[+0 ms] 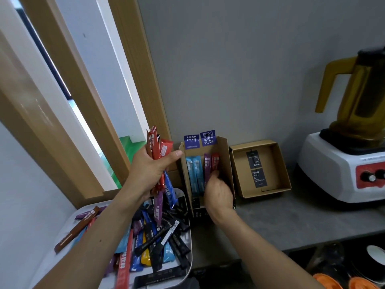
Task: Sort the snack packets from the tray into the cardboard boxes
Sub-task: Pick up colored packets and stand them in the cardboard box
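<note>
My left hand (pixel 149 171) is raised above the white tray (pixel 188 243) and grips a bunch of stick packets (pixel 156 147), red on top, blue and purple hanging below. The tray holds a heap of loose stick packets (pixel 158 236) in black, blue, red, purple and yellow. My right hand (pixel 217 192) is inside the tall cardboard box (pixel 224 155), its fingers closed on dark packets next to a red packet (pixel 215 161). Light blue packets (pixel 194 174) and a purple one stand in that box. A second, shallow cardboard box (pixel 279 163) lies to the right with two black cards.
A brown stick packet (pixel 77 228) sticks out over the tray's left rim. A white blender base (pixel 341 170) with an amber jug (pixel 358 90) stands at the right on the grey counter (pixel 291 217). A wooden window frame (pixel 89 97) rises at the left. Orange items lie below the counter edge.
</note>
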